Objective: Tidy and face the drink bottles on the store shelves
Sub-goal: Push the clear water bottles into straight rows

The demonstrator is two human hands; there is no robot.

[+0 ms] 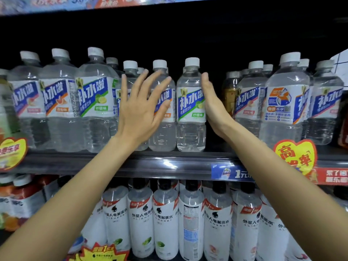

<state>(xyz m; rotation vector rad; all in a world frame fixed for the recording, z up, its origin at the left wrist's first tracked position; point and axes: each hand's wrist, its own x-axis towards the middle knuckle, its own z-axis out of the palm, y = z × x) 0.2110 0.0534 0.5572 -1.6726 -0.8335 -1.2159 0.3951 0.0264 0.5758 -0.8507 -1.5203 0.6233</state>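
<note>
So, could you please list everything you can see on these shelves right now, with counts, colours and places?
Large clear bottles: three at upper shelf left and two at right, white caps, blue and white labels.
Small clear bottles: several in the upper shelf middle, white caps; one with a lime label stands between the hands.
Amber bottle: one, upper shelf, right of the right hand.
White-sleeved bottles: a front row on the lower shelf, black caps; one shows its back label.
Heart-shaped tags: two, yellow and red, on the shelf edge.
Left hand: open, in front of the small bottles.
Right hand: open, beside the lime bottle.
</note>
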